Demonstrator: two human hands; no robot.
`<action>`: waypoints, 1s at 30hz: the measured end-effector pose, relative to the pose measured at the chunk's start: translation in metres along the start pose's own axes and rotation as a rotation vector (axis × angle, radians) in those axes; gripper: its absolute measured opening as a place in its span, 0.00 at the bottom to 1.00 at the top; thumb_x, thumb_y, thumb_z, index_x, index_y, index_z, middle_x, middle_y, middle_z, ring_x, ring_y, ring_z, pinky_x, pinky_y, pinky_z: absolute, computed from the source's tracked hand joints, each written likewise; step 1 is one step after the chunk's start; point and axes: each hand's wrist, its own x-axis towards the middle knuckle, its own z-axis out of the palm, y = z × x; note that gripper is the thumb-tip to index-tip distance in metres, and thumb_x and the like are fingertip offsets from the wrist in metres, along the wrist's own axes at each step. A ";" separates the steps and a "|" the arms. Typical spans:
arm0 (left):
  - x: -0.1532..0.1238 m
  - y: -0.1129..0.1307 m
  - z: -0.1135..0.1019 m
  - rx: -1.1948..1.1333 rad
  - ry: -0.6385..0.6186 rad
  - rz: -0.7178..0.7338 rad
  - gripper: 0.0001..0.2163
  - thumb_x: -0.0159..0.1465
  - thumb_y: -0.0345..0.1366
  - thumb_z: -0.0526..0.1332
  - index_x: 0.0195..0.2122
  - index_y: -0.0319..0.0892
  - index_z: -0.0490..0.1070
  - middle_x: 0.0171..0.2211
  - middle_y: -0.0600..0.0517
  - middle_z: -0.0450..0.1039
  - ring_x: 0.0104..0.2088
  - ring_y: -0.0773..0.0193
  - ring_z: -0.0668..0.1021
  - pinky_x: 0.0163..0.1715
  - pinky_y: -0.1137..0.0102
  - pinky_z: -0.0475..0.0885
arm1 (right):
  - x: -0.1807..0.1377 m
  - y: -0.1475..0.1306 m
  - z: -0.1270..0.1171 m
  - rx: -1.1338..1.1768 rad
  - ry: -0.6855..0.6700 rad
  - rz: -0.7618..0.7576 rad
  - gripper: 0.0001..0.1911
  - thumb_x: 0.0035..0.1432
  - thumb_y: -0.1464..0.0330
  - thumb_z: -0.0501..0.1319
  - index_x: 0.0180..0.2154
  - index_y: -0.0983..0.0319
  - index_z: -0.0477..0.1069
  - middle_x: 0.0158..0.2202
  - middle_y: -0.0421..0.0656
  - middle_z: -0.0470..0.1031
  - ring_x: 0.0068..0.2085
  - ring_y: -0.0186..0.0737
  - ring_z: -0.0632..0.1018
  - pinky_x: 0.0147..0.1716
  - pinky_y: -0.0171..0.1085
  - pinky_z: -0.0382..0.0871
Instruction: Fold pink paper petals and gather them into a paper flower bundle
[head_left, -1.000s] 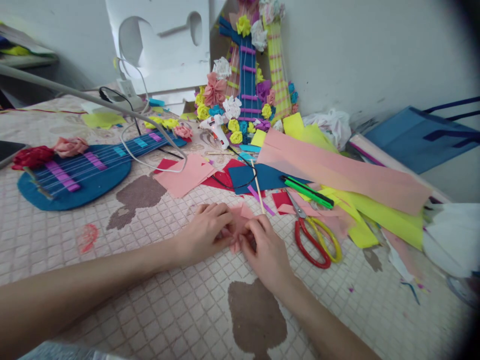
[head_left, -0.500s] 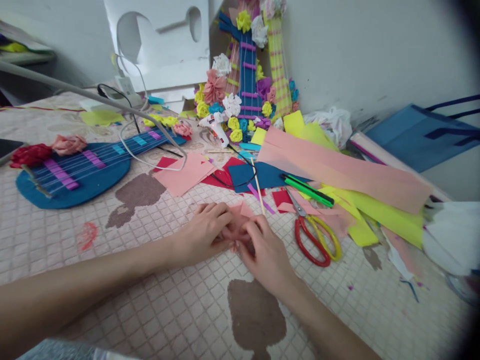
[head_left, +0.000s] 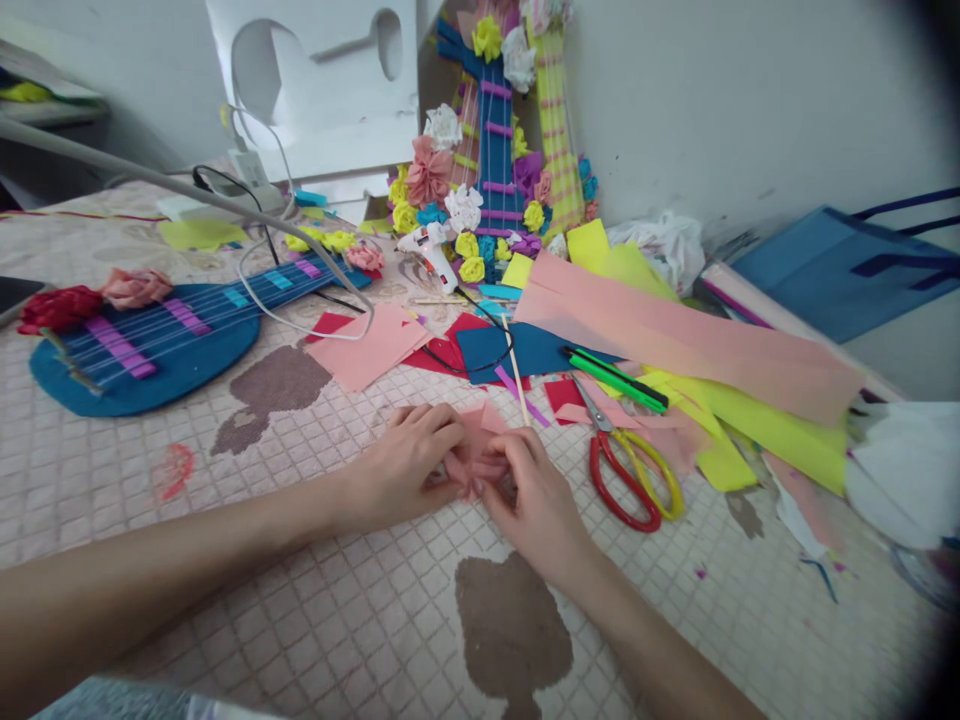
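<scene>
Head camera view: a person works bare-handed at a table covered with a checked cloth (head_left: 337, 610), gathering a folded piece of pink paper (head_left: 478, 436) between both sets of fingers. The left hand (head_left: 409, 465) grasps the paper's left side, its fingers curled over it, while the right hand (head_left: 536, 500) pinches the opposite edge between thumb and fingers. The pink piece sits low over the cloth at the middle of the scene; whether it touches the surface cannot be told. Just beyond the right hand lie a thin wooden stick (head_left: 516, 372) and a purple strip (head_left: 507, 381), and to its right rest scissors (head_left: 626, 485) with one red and one yellow handle, near a green cutter (head_left: 619, 381). Farther back, flat pink sheets (head_left: 367, 350) overlap red ones, beside a dark blue sheet (head_left: 480, 348), and a long pink strip (head_left: 675, 340) lies across yellow paper (head_left: 787, 440). At left, a blue guitar-shaped craft (head_left: 187, 350) bears red and pink flowers. A white glue gun (head_left: 431, 252) stands before an upright blue guitar craft (head_left: 496, 150) trimmed with paper blooms.
</scene>
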 end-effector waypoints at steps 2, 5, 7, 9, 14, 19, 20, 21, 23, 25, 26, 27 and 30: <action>0.000 0.001 0.000 -0.003 -0.006 -0.007 0.07 0.58 0.37 0.61 0.37 0.42 0.66 0.41 0.49 0.67 0.44 0.55 0.69 0.43 0.61 0.60 | 0.000 0.000 0.000 0.012 -0.008 0.010 0.09 0.56 0.73 0.55 0.41 0.59 0.62 0.42 0.44 0.65 0.38 0.38 0.74 0.35 0.38 0.70; 0.000 0.001 -0.001 -0.012 -0.013 -0.011 0.07 0.57 0.35 0.60 0.36 0.42 0.66 0.41 0.50 0.67 0.44 0.56 0.69 0.43 0.61 0.60 | 0.002 0.000 0.002 -0.023 0.006 0.019 0.04 0.58 0.72 0.54 0.38 0.60 0.63 0.40 0.44 0.65 0.36 0.38 0.74 0.35 0.38 0.70; 0.001 0.001 -0.002 -0.016 -0.013 -0.006 0.06 0.57 0.34 0.60 0.36 0.42 0.66 0.41 0.50 0.67 0.44 0.56 0.69 0.43 0.61 0.60 | 0.004 0.000 0.003 -0.064 0.024 0.021 0.02 0.58 0.72 0.53 0.35 0.60 0.63 0.38 0.43 0.66 0.35 0.38 0.74 0.35 0.38 0.69; 0.001 0.001 -0.002 -0.018 -0.014 -0.004 0.06 0.57 0.34 0.60 0.35 0.42 0.66 0.40 0.50 0.67 0.44 0.56 0.70 0.43 0.61 0.60 | 0.005 0.000 0.004 -0.099 0.030 0.025 0.02 0.58 0.72 0.53 0.33 0.60 0.62 0.37 0.42 0.65 0.34 0.38 0.74 0.34 0.37 0.68; 0.001 0.001 -0.003 -0.014 -0.021 -0.013 0.06 0.57 0.34 0.60 0.35 0.42 0.66 0.40 0.50 0.67 0.44 0.56 0.69 0.43 0.61 0.60 | 0.006 0.001 0.007 -0.122 0.028 0.039 0.02 0.58 0.72 0.54 0.33 0.60 0.62 0.37 0.42 0.65 0.33 0.37 0.73 0.32 0.36 0.67; 0.001 0.001 -0.002 -0.013 -0.016 0.000 0.05 0.57 0.34 0.60 0.35 0.42 0.66 0.40 0.50 0.67 0.43 0.56 0.69 0.43 0.61 0.60 | 0.005 0.002 0.008 -0.133 0.037 0.031 0.02 0.58 0.72 0.54 0.33 0.60 0.62 0.37 0.42 0.65 0.33 0.37 0.73 0.31 0.36 0.66; 0.001 0.001 -0.001 -0.010 -0.013 -0.001 0.06 0.57 0.34 0.60 0.35 0.42 0.66 0.40 0.50 0.67 0.43 0.56 0.69 0.42 0.61 0.60 | 0.005 0.002 0.009 -0.137 0.040 0.030 0.02 0.58 0.72 0.54 0.33 0.60 0.62 0.37 0.42 0.65 0.33 0.37 0.73 0.31 0.36 0.66; 0.001 0.000 -0.001 -0.008 -0.009 -0.002 0.06 0.57 0.34 0.60 0.35 0.42 0.66 0.40 0.50 0.67 0.43 0.56 0.69 0.42 0.62 0.60 | 0.005 0.002 0.009 -0.143 0.042 0.029 0.02 0.58 0.72 0.54 0.33 0.60 0.62 0.37 0.42 0.66 0.33 0.37 0.73 0.30 0.36 0.66; 0.001 0.000 -0.001 -0.010 -0.003 -0.001 0.06 0.58 0.35 0.60 0.36 0.42 0.66 0.40 0.50 0.67 0.43 0.56 0.69 0.41 0.62 0.60 | 0.005 0.002 0.010 -0.160 0.046 0.027 0.02 0.58 0.72 0.54 0.33 0.60 0.62 0.37 0.42 0.66 0.33 0.38 0.73 0.29 0.36 0.65; 0.002 0.000 -0.002 -0.016 -0.006 -0.004 0.07 0.58 0.36 0.61 0.36 0.42 0.66 0.40 0.50 0.67 0.43 0.56 0.69 0.41 0.61 0.60 | 0.005 0.001 0.010 -0.173 0.047 0.028 0.02 0.57 0.72 0.54 0.33 0.60 0.62 0.37 0.43 0.66 0.33 0.38 0.73 0.29 0.36 0.65; 0.002 0.000 -0.002 -0.021 -0.012 -0.008 0.07 0.58 0.37 0.61 0.36 0.42 0.67 0.40 0.49 0.67 0.43 0.56 0.69 0.41 0.61 0.60 | 0.005 0.001 0.010 -0.176 0.046 0.027 0.02 0.57 0.72 0.54 0.32 0.60 0.62 0.37 0.43 0.66 0.33 0.38 0.73 0.29 0.36 0.65; 0.002 0.000 -0.003 -0.028 -0.018 -0.010 0.07 0.58 0.38 0.61 0.35 0.42 0.67 0.40 0.50 0.67 0.42 0.56 0.69 0.41 0.61 0.60 | 0.005 0.001 0.010 -0.175 0.046 0.028 0.02 0.57 0.72 0.54 0.32 0.60 0.62 0.37 0.43 0.66 0.33 0.38 0.73 0.29 0.36 0.65; 0.002 0.001 -0.005 -0.050 -0.025 -0.016 0.08 0.60 0.40 0.60 0.35 0.42 0.67 0.39 0.50 0.67 0.42 0.57 0.69 0.41 0.61 0.60 | 0.005 0.000 0.010 -0.170 0.045 0.033 0.01 0.57 0.72 0.54 0.33 0.60 0.62 0.37 0.43 0.66 0.33 0.38 0.73 0.29 0.36 0.65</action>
